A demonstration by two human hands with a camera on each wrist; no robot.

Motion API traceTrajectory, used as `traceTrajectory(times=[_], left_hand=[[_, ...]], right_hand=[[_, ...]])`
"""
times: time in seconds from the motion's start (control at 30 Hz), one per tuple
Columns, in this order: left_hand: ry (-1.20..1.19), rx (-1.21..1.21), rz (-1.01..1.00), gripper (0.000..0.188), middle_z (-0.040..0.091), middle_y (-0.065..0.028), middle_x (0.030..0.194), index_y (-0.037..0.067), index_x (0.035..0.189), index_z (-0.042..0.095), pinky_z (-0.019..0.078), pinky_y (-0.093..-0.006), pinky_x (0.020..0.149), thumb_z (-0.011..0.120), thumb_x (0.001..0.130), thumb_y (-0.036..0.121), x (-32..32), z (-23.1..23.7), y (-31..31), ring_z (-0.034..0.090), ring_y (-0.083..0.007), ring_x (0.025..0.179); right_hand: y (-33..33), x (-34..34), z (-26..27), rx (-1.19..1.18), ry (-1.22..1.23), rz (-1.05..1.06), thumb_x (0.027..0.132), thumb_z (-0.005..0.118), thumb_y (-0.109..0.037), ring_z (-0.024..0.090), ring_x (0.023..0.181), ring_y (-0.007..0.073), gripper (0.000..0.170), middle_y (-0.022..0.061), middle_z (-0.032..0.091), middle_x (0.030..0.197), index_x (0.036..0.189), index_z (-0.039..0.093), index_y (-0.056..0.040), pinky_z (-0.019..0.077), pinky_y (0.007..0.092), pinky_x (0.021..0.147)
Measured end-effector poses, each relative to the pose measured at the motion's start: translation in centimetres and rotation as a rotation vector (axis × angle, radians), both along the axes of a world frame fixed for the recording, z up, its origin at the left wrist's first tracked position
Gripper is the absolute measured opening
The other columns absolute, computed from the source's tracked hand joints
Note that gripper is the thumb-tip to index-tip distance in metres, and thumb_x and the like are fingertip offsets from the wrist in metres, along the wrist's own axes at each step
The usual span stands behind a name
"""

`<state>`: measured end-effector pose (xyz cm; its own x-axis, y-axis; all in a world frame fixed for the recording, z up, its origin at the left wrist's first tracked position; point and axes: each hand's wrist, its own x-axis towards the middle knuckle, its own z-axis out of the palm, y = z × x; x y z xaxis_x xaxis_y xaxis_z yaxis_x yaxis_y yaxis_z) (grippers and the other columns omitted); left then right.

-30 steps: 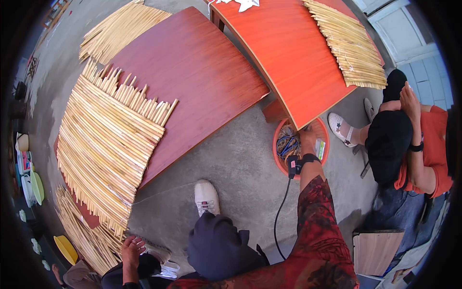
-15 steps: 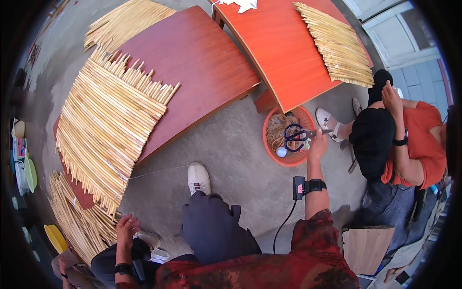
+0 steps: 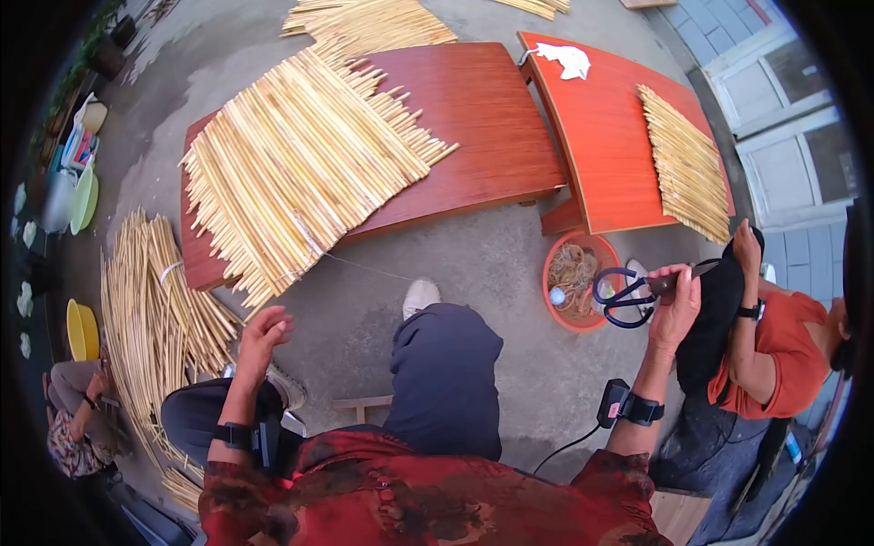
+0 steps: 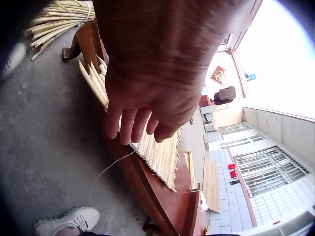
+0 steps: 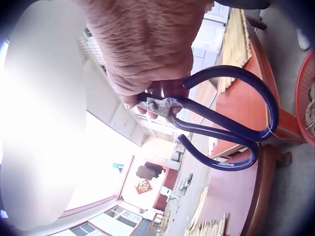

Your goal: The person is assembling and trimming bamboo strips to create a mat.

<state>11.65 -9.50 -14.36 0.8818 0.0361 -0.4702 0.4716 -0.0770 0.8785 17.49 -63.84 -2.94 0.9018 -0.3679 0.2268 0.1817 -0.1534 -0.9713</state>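
The right hand point(image 3: 675, 308) grips the scissors point(image 5: 209, 115) past the handles, so a careless turn could nick it; the left hand point(image 3: 263, 340), relaxed, holds nothing.

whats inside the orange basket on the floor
The orange basket holds tangled string and a pale blue ball. The scissors block part of the head view; string hides whatever lies beneath.

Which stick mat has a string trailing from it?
The large mat on the brown table, nearest the left hand: a thin string trails from its near edge. The smaller mat on the orange table shows none.
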Motion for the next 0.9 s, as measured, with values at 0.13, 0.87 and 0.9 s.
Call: traceTrajectory(times=[0.13, 0.87, 0.9], left_hand=[[-0.315, -0.117, -0.232, 0.041, 0.051, -0.0082, 0.125, 0.004, 0.126, 0.046, 0.0350, -0.0324, 0.100, 0.056, 0.087, 0.010, 2.6, 6.9, -5.9, 0.047, -0.0179, 0.117], [-0.147, -0.738, 0.053, 0.024, 0.062, -0.0082, 0.088, 0.003, 0.102, 0.053, 0.0538, -0.0296, 0.065, 0.052, 0.092, 0.025, -4.1, 1.9, 0.5, 0.063, -0.0150, 0.074], [-0.128, -0.722, 0.032, 0.025, 0.062, -0.0084, 0.089, 0.003, 0.102, 0.053, 0.0538, -0.0296, 0.065, 0.052, 0.093, 0.025, -4.3, 1.7, 0.6, 0.063, -0.0153, 0.074]], right_hand=[[10.5, 3.1, 6.6, -0.061, 0.037, 0.441, 0.094, 0.044, -0.017, 0.056, 0.071, 0.0162, 0.021, 0.0084, 0.054, 0.080, 0.088, 0.052, 0.0013, 0.0482, 0.0287, 0.067], [37.0, -1.7, -6.8, 0.436, 0.866, 1.276, 0.091, 0.053, -0.026, 0.054, 0.106, 0.0179, 0.048, 0.0107, 0.052, 0.121, 0.130, 0.041, -0.0005, 0.0429, 0.0338, 0.090], [37.2, -2.2, -7.0, 0.442, 0.866, 1.271, 0.091, 0.053, -0.026, 0.054, 0.106, 0.0179, 0.048, 0.0107, 0.052, 0.121, 0.130, 0.041, -0.0005, 0.0429, 0.0338, 0.090]])
